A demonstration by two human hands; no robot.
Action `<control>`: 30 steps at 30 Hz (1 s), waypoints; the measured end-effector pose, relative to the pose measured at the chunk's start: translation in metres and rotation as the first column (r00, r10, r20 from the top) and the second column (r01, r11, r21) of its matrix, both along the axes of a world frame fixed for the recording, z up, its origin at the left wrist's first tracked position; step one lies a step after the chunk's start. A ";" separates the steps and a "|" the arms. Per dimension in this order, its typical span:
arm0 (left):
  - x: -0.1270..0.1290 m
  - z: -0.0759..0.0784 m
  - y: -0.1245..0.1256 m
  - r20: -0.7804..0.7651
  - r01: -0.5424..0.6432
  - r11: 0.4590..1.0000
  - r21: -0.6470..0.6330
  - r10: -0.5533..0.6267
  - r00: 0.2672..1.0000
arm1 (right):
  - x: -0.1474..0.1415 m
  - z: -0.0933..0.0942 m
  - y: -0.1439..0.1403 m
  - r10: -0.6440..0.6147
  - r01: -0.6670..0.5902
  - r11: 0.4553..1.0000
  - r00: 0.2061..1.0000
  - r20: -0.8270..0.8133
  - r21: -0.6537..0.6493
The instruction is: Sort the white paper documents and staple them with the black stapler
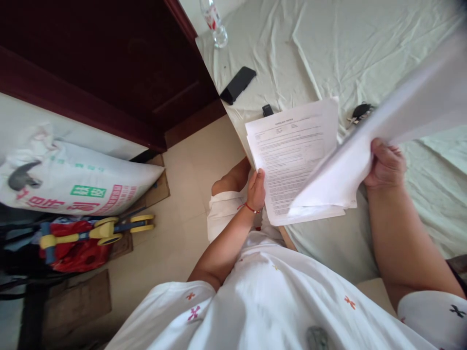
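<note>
My left hand (256, 190), with a red string bracelet at the wrist, grips the left edge of a stack of printed papers (288, 160), thumb on top. Dense text covers the top sheet under a short heading. On the other side my right hand (387, 163) is closed on lifted white sheets (408, 107), which sweep up to the right and are blurred toward the frame's edge. Their lower part overlaps the right side of the stack. The fingers behind the papers are hidden on both hands.
A creased pale cloth (266, 29) covers the surface ahead. On it are a clear bottle (215, 24), a black folding case (239, 85), a small black object (267, 110) and a dark round item (361, 112). At left are a full white sack (80, 175) and a yellow-wheeled toy (105, 230).
</note>
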State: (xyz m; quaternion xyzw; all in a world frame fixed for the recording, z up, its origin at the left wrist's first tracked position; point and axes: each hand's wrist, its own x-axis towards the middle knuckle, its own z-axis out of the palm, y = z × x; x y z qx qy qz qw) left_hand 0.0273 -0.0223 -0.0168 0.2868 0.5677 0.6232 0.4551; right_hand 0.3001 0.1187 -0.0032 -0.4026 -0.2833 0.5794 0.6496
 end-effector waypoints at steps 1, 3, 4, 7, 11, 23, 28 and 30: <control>0.000 -0.001 0.000 0.002 -0.001 1.000 -0.001 0.001 1.000 | -0.002 0.001 -0.002 0.016 -0.017 1.000 0.999 0.028 0.002; 0.001 -0.003 0.000 0.014 0.003 1.000 0.012 -0.003 1.000 | -0.004 0.004 -0.008 0.075 -0.073 0.997 0.991 0.108 -0.018; 0.001 -0.004 0.001 0.020 0.001 1.000 0.019 -0.002 1.000 | -0.004 0.005 -0.010 0.108 -0.102 0.994 0.984 0.142 -0.043; 0.002 -0.006 0.002 0.004 -0.016 0.999 0.036 0.016 1.000 | -0.005 0.007 -0.015 0.198 -0.176 0.977 0.957 0.212 -0.118; 0.000 -0.009 0.003 -0.045 -0.029 0.998 0.053 0.031 0.999 | -0.006 0.008 -0.017 0.295 -0.260 0.953 0.913 0.282 -0.153; -0.004 -0.016 0.001 -0.139 -0.021 0.999 0.040 0.026 0.990 | -0.008 0.005 -0.020 0.350 -0.326 0.937 0.868 0.352 -0.127; -0.003 -0.016 0.000 -0.160 0.014 0.999 0.037 -0.008 0.987 | -0.008 0.004 -0.020 0.384 -0.353 0.923 0.844 0.374 -0.153; -0.003 -0.016 0.000 -0.160 0.033 0.999 0.042 -0.026 0.987 | -0.008 0.003 -0.020 0.388 -0.359 0.922 0.842 0.376 -0.147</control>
